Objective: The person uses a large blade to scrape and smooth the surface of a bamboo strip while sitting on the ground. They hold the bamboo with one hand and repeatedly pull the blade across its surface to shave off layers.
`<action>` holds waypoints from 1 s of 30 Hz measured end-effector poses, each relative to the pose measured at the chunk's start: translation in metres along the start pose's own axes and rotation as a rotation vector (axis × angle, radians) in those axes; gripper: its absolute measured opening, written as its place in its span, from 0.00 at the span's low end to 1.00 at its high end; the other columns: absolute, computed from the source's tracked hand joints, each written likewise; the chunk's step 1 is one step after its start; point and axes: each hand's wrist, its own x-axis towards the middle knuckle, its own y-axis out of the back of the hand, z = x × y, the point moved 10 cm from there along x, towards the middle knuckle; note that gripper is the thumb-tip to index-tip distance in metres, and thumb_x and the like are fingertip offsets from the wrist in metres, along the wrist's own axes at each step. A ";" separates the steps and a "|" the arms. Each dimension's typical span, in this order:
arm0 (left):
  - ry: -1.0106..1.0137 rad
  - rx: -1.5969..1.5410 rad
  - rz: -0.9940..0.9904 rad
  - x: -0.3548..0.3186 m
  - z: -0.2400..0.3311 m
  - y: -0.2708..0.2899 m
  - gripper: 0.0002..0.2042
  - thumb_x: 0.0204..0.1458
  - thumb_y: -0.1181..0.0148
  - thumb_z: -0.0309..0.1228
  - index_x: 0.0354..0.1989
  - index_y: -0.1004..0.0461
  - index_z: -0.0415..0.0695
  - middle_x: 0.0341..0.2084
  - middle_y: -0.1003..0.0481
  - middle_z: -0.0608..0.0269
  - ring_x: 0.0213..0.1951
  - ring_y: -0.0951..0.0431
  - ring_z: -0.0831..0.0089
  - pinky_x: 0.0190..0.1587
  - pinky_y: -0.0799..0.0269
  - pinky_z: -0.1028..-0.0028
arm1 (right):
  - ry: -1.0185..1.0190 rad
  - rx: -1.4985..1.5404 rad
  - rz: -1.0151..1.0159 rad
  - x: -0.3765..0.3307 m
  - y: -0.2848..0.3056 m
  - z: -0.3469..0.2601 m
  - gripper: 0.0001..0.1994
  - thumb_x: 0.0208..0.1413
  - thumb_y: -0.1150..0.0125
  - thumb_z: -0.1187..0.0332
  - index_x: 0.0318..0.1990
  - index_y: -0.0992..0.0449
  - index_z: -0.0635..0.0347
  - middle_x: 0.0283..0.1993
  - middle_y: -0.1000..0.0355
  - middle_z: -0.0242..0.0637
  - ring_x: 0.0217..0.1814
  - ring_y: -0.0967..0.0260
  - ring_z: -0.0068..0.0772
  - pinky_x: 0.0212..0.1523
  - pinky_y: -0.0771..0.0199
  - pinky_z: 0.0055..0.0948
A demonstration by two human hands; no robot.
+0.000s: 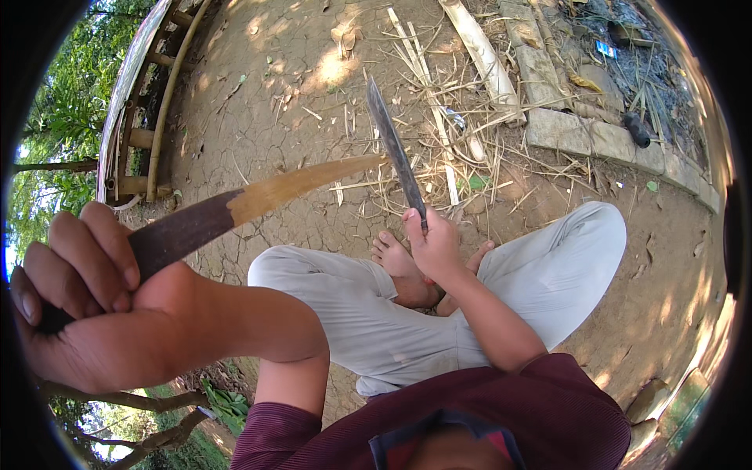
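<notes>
My left hand [102, 313], raised at the left and large in the picture, is closed round a long curved, tapering strip [290, 188]. The strip looks like wood or bamboo: dark brown by the fingers, pale tan towards its narrow tip. Above my crossed bare feet, my right hand [435, 244] grips a knife [395, 149] with a long dark blade pointing up and away. The strip's tip meets the blade's edge in the picture; whether they touch I cannot tell. The knife's handle is mostly hidden in my fist.
I sit on cracked bare earth, legs folded. Pale shavings and split strips [439, 141] litter the ground ahead. Beyond them lie a thick pale log [486, 59] and a brick edging [599, 139] round an ashy patch. A bamboo frame [153, 141] stands at the left.
</notes>
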 end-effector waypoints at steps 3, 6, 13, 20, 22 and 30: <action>0.019 -0.118 -0.107 0.001 -0.003 -0.002 0.16 0.60 0.56 0.34 0.17 0.43 0.50 0.07 0.51 0.74 0.09 0.54 0.83 0.13 0.60 0.81 | 0.192 0.019 0.061 0.003 0.022 -0.056 0.11 0.62 0.47 0.64 0.36 0.25 0.64 0.20 0.29 0.43 0.19 0.29 0.33 0.23 0.31 0.33; 0.011 -0.135 -0.151 0.002 -0.002 -0.006 0.15 0.59 0.55 0.34 0.18 0.42 0.51 0.07 0.50 0.74 0.08 0.53 0.82 0.13 0.59 0.81 | 0.122 -0.210 -0.002 -0.001 -0.003 -0.008 0.10 0.61 0.46 0.65 0.34 0.27 0.65 0.20 0.29 0.43 0.19 0.29 0.36 0.22 0.31 0.34; 0.065 -0.178 -0.149 0.004 -0.009 0.005 0.16 0.58 0.54 0.35 0.17 0.44 0.51 0.07 0.50 0.74 0.08 0.53 0.82 0.14 0.58 0.80 | 0.165 -0.038 0.061 0.000 0.011 -0.038 0.12 0.60 0.47 0.64 0.31 0.27 0.65 0.22 0.28 0.53 0.24 0.28 0.55 0.25 0.30 0.45; 0.108 -0.225 -0.175 0.019 -0.015 0.019 0.14 0.56 0.53 0.33 0.18 0.43 0.50 0.07 0.51 0.74 0.09 0.54 0.82 0.13 0.59 0.81 | -0.139 -0.322 -0.054 0.004 -0.005 0.063 0.12 0.60 0.47 0.65 0.30 0.29 0.66 0.22 0.28 0.54 0.23 0.27 0.53 0.24 0.29 0.44; 0.070 -0.271 -0.177 0.019 -0.017 0.027 0.12 0.56 0.54 0.32 0.20 0.43 0.49 0.07 0.52 0.74 0.09 0.55 0.82 0.13 0.59 0.81 | -0.047 -0.176 -0.059 0.005 0.001 0.007 0.13 0.60 0.46 0.64 0.30 0.29 0.67 0.21 0.29 0.52 0.22 0.28 0.51 0.25 0.29 0.43; 0.114 -0.315 -0.355 0.012 -0.015 0.011 0.10 0.58 0.54 0.33 0.24 0.37 0.49 0.08 0.47 0.75 0.09 0.49 0.83 0.13 0.56 0.81 | -0.043 -0.260 -0.079 0.004 -0.015 0.045 0.12 0.60 0.43 0.65 0.34 0.27 0.67 0.22 0.30 0.48 0.24 0.28 0.47 0.24 0.30 0.39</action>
